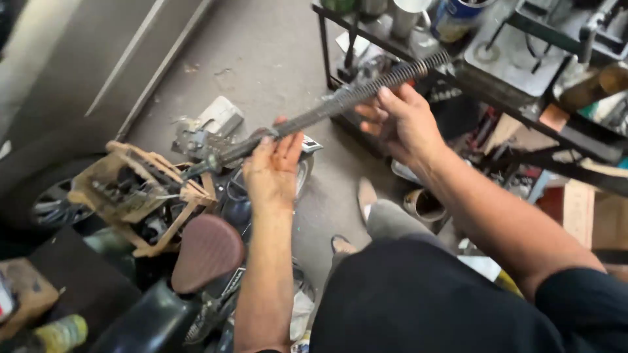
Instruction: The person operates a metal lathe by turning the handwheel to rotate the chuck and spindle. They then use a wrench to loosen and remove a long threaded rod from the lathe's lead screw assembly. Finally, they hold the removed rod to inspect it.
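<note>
I hold a long grey coil spring (340, 101) slanted across the view, its upper end near the workbench and its lower end toward the left. My left hand (273, 167) grips the lower end, where a dark metal fitting sticks out. Further up the coils, my right hand (399, 121) wraps around the middle. Both forearms are bare, and my dark shirt fills the bottom right.
A black metal workbench (523, 72) with cans, tools and clutter stands at the upper right. A brown motorcycle saddle (208, 252), a rusty wooden-looking frame (137, 193) and engine parts lie at the left on the concrete floor (261, 59). A car wheel (52, 202) shows far left.
</note>
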